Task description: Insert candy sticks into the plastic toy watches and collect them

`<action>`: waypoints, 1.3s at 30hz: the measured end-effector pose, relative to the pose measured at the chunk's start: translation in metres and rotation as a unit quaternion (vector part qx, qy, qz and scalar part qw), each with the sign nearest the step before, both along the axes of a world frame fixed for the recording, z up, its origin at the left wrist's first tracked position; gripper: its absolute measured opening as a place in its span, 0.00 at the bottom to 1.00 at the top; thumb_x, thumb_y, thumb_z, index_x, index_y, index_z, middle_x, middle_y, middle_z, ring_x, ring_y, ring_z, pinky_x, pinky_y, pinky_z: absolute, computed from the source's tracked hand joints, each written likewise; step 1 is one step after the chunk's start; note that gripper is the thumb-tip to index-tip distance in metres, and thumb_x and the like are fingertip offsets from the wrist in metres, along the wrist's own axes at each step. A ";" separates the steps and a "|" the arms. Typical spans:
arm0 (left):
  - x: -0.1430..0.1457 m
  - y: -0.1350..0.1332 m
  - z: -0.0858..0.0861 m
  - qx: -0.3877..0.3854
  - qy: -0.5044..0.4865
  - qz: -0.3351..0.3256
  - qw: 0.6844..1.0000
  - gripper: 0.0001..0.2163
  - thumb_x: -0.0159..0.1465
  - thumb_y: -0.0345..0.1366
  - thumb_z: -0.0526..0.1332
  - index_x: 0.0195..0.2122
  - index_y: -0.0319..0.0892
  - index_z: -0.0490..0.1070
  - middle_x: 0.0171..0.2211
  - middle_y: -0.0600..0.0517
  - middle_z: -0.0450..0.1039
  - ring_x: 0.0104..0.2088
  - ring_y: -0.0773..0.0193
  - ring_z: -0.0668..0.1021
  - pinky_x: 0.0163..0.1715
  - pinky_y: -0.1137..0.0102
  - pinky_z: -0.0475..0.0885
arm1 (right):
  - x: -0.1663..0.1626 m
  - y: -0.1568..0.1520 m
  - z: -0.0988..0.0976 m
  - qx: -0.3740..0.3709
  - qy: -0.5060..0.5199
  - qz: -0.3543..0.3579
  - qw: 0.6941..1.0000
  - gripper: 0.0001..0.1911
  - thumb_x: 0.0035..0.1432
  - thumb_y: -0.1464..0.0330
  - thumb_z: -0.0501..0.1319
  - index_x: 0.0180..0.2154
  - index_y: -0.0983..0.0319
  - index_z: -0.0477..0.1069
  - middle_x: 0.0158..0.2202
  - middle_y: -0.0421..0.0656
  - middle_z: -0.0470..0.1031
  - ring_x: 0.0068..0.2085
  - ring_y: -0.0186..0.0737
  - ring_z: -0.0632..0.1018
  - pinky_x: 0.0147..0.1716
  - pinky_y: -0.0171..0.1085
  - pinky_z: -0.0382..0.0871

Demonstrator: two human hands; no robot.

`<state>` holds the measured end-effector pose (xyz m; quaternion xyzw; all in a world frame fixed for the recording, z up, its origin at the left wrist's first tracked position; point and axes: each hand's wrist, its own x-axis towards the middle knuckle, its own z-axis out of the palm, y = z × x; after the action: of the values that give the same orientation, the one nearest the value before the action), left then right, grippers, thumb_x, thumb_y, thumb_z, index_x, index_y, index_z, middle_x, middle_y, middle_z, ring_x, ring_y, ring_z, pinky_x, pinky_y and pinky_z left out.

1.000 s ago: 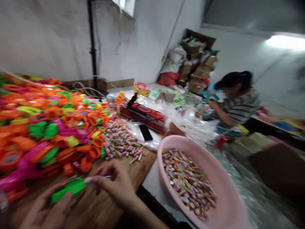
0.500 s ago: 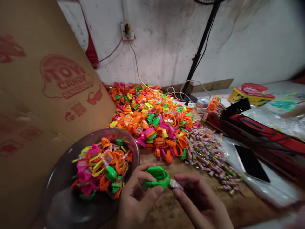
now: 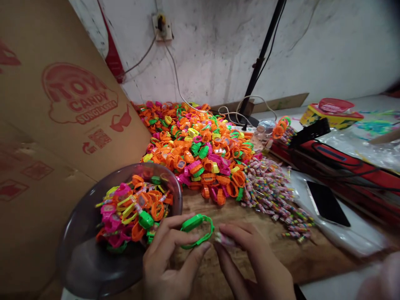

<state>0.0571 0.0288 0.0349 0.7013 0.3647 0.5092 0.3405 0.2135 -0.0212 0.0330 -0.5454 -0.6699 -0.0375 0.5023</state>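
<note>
A green toy watch (image 3: 191,223), its strap curved into a loop, is pinched between the thumb and fingers of my left hand (image 3: 175,254). Close to the strap, my right hand (image 3: 250,254) grips a small wrapped candy roll (image 3: 225,240), blurred, with pale pink and white wrapping. A narrow gap shows between candy and watch. Left of my hands stands a dark see-through bowl (image 3: 90,216) with several toy watches (image 3: 137,208) in it, some with candy rolls through them. Behind my hands spreads a big heap of orange, green, pink and yellow toy watches (image 3: 190,150).
Many wrapped candy rolls (image 3: 271,187) lie right of the heap. Farther right are a phone (image 3: 327,203) on plastic and a red-and-black machine (image 3: 343,160). A large cardboard box (image 3: 75,150) stands at left. A black stand pole (image 3: 259,62) and cables rise behind.
My left hand has turned the green watch, so its loop now faces me from the side. The candy roll stays in my right hand. The view has shifted slightly.
</note>
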 end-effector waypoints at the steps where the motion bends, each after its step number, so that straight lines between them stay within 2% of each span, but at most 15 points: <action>1: 0.000 0.000 0.000 0.004 0.007 0.000 1.000 0.07 0.57 0.27 0.67 0.32 0.47 0.74 0.41 0.52 0.75 0.40 0.60 0.81 0.40 0.65 0.79 | 0.002 -0.002 -0.003 -0.011 -0.013 0.000 1.000 0.13 0.61 0.74 0.56 0.49 0.61 0.66 0.38 0.44 0.76 0.38 0.35 0.79 0.36 0.30 0.75; 5: 0.000 -0.003 0.002 -0.011 0.014 0.001 1.000 0.05 0.56 0.29 0.68 0.31 0.46 0.76 0.40 0.50 0.77 0.39 0.58 0.81 0.40 0.64 0.79 | 0.002 -0.006 -0.014 -0.042 -0.024 -0.048 0.998 0.20 0.64 0.73 0.54 0.56 0.55 0.65 0.40 0.43 0.76 0.39 0.38 0.79 0.35 0.33 0.74; 8: 0.002 -0.005 0.003 -0.046 0.014 0.014 0.999 0.04 0.55 0.31 0.69 0.29 0.46 0.76 0.40 0.49 0.77 0.39 0.56 0.81 0.41 0.62 0.79 | -0.004 -0.004 -0.018 -0.044 -0.011 -0.063 0.997 0.25 0.66 0.72 0.53 0.63 0.54 0.59 0.38 0.44 0.75 0.37 0.40 0.77 0.35 0.37 0.73; 12: 0.001 -0.003 0.005 -0.053 0.009 0.016 0.998 0.04 0.56 0.32 0.69 0.29 0.48 0.76 0.39 0.51 0.78 0.39 0.58 0.81 0.40 0.65 0.78 | -0.010 0.002 -0.014 -0.029 -0.069 -0.058 0.996 0.26 0.65 0.72 0.55 0.63 0.59 0.57 0.37 0.46 0.75 0.36 0.43 0.74 0.35 0.41 0.70; 16: 0.000 0.000 0.004 -0.039 0.023 0.034 0.998 0.04 0.55 0.31 0.69 0.27 0.47 0.75 0.35 0.52 0.79 0.36 0.61 0.81 0.37 0.71 0.77 | -0.006 0.006 -0.007 -0.015 -0.209 -0.062 0.976 0.16 0.66 0.71 0.51 0.52 0.69 0.67 0.28 0.47 0.74 0.30 0.45 0.71 0.30 0.41 0.63; 20: -0.003 -0.003 -0.010 -0.088 0.025 0.042 0.995 0.04 0.53 0.32 0.69 0.25 0.45 0.75 0.33 0.50 0.80 0.34 0.60 0.82 0.34 0.71 0.77 | -0.005 0.009 -0.012 -0.016 -0.304 -0.052 0.951 0.16 0.68 0.68 0.46 0.38 0.66 0.71 0.26 0.46 0.74 0.26 0.41 0.70 0.27 0.39 0.58; 25: -0.020 -0.008 -0.026 -0.198 0.070 0.062 0.976 0.03 0.51 0.32 0.69 0.26 0.45 0.76 0.35 0.48 0.81 0.35 0.56 0.82 0.37 0.68 0.77 | -0.019 0.015 -0.037 -0.037 -0.280 -0.011 0.959 0.22 0.71 0.68 0.42 0.26 0.59 0.64 0.19 0.39 0.67 0.20 0.36 0.68 0.22 0.37 0.53; 30: -0.030 -0.013 -0.021 -0.234 0.138 0.090 0.958 0.02 0.50 0.33 0.69 0.25 0.46 0.77 0.33 0.50 0.81 0.34 0.56 0.81 0.37 0.66 0.76 | -0.033 0.017 -0.055 -0.017 -0.225 0.040 0.973 0.23 0.71 0.69 0.44 0.22 0.59 0.62 0.16 0.36 0.65 0.18 0.32 0.67 0.21 0.34 0.53; 33: -0.031 -0.013 -0.016 -0.221 0.146 0.101 0.959 0.02 0.51 0.35 0.69 0.26 0.47 0.78 0.35 0.50 0.81 0.35 0.54 0.81 0.39 0.65 0.76 | -0.039 0.019 -0.060 -0.031 -0.198 0.046 0.979 0.23 0.70 0.68 0.45 0.22 0.59 0.61 0.16 0.37 0.65 0.18 0.33 0.67 0.21 0.35 0.54; 35: -0.036 -0.008 -0.012 -0.182 0.146 0.116 0.965 0.02 0.52 0.37 0.69 0.26 0.48 0.78 0.35 0.50 0.81 0.36 0.54 0.81 0.41 0.64 0.75 | -0.041 0.022 -0.063 -0.055 -0.185 0.036 0.981 0.20 0.69 0.66 0.48 0.24 0.59 0.64 0.19 0.39 0.67 0.21 0.35 0.69 0.23 0.35 0.56; 37: -0.043 0.002 -0.009 -0.097 0.157 0.180 0.966 0.02 0.55 0.38 0.67 0.28 0.48 0.78 0.37 0.50 0.80 0.39 0.54 0.80 0.47 0.62 0.73 | -0.037 0.025 -0.068 -0.081 -0.183 -0.003 0.980 0.14 0.68 0.64 0.50 0.34 0.62 0.70 0.26 0.43 0.73 0.27 0.40 0.73 0.27 0.37 0.61; 39: -0.047 0.012 -0.007 0.016 0.186 0.285 0.940 0.05 0.58 0.38 0.66 0.35 0.47 0.77 0.46 0.47 0.77 0.49 0.51 0.76 0.56 0.57 0.66 | -0.024 0.028 -0.077 -0.109 -0.181 -0.069 0.975 0.15 0.67 0.64 0.50 0.48 0.65 0.68 0.35 0.49 0.75 0.34 0.46 0.75 0.32 0.41 0.65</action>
<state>0.0102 0.0412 0.0282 0.6557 0.5977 0.4510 0.0964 0.1896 0.0066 -0.0436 -0.6258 -0.7106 -0.0965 0.3068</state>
